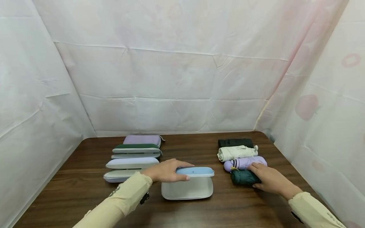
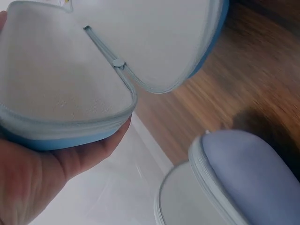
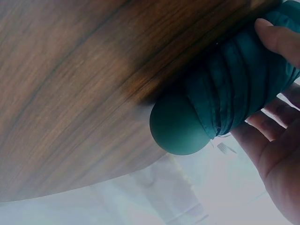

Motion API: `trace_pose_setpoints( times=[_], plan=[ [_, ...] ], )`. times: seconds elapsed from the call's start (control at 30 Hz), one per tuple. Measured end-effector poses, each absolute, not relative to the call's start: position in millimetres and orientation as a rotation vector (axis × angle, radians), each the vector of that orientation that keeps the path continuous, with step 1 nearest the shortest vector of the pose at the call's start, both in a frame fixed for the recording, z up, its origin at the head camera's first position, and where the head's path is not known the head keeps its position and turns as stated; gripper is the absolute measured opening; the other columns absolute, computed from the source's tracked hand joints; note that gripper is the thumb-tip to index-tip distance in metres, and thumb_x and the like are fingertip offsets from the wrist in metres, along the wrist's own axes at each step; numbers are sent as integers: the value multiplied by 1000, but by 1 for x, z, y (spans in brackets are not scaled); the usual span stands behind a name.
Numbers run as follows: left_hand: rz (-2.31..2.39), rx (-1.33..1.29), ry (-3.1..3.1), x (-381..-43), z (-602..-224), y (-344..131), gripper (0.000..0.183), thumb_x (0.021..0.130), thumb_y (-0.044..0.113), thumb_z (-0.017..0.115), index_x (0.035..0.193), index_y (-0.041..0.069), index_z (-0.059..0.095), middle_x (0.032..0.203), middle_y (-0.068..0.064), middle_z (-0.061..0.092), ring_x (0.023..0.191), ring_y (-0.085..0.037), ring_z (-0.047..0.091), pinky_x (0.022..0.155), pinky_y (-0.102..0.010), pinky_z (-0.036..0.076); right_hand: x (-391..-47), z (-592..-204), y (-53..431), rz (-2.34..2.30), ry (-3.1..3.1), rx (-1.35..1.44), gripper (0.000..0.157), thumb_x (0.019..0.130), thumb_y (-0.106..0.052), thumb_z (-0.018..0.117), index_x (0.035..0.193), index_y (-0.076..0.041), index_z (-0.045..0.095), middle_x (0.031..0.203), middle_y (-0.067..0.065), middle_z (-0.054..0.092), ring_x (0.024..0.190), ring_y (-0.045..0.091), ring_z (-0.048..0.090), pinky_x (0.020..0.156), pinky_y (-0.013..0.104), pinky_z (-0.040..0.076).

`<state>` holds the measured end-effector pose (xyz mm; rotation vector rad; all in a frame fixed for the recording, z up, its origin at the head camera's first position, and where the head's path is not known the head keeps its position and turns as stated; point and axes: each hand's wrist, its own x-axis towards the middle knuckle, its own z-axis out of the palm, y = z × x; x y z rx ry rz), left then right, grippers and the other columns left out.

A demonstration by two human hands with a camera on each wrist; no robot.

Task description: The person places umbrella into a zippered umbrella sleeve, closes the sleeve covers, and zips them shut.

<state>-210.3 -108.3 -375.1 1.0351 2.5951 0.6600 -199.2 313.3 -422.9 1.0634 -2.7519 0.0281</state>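
Observation:
In the middle of the table, a light blue zip case (image 1: 196, 171) with a pale grey lining stands partly open. My left hand (image 1: 168, 171) holds its raised lid, thumb on the near side and fingers behind. The left wrist view looks into the pale inside of the case (image 2: 65, 75), with its zipper along the rim. On the right, my right hand (image 1: 269, 180) grips a dark green folded umbrella (image 1: 243, 177) that lies on the table. Thumb and fingers are on opposite sides of the umbrella (image 3: 229, 79) in the right wrist view; its rounded green end points away from the palm.
At the left lie a closed purple case (image 1: 142, 140), an open dark green case (image 1: 137, 146) and an open lavender case (image 1: 132, 162). Behind the green umbrella, a lilac umbrella (image 1: 244, 162), a white umbrella (image 1: 236, 153) and a black umbrella (image 1: 235, 142) lie in a row.

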Motion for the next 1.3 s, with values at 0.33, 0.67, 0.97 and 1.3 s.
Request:
trace_pose_setpoints(
  times=[0.33,0.67,0.97,1.3],
  plan=[
    [816,954,2454,-227,-387,-95,54,89,49,59,137,23,54,126,5,59,107,-7,55,91,-33,43,-197,-421,308,26,-2756,1050,60,63,-25,88,111,-4,59,104,5,57,95,25,57,76,44,49],
    [888,842,2382,-233,-392,-96,53,91,44,60,138,19,53,131,0,56,116,-16,52,94,-37,41,-199,-423,304,-19,-2790,1001,54,62,-27,88,106,-7,61,101,6,61,94,28,61,70,46,51],
    [861,825,2387,-236,-392,-95,56,90,45,59,139,18,52,134,-2,54,121,-20,49,97,-40,40,-197,-426,301,-49,-2760,992,47,60,-30,86,96,-11,62,92,1,60,86,22,60,62,42,50],
    [840,828,2393,-239,-395,-89,55,90,47,58,138,21,52,133,0,54,121,-18,49,97,-40,40,-185,-416,291,-56,-2622,1099,50,56,-30,87,96,-10,63,91,-1,59,83,19,60,60,39,49]
  ],
)
